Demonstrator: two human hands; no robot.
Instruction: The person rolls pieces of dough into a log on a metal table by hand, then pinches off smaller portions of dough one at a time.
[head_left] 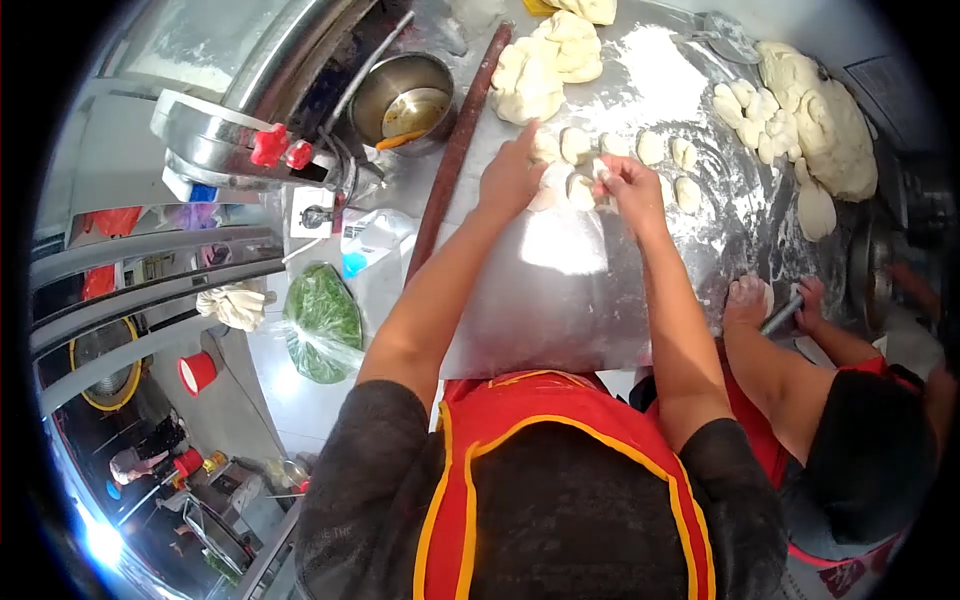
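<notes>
Small dough pieces (575, 146) sit in two rough rows on the floured metal table (500, 310). My left hand (512, 172) is at the left end of the rows, its fingers stretched out and apart beside a dough piece (545, 147). A pale flattened dough round (543, 197) lies just under that hand. My right hand (632, 190) is closed in a pinch over the rows, with a small white bit of dough (600, 170) at the fingertips. More pieces, such as a dough piece (687, 195), lie to its right.
A long brown rolling pin (460, 150) lies left of my hands, beside a metal pot (402, 104). Big dough lumps (528, 80) sit at the back, with a larger dough mass (835, 135) far right. A co-worker's hands (748, 300) hold a small rolling pin (782, 314) nearby.
</notes>
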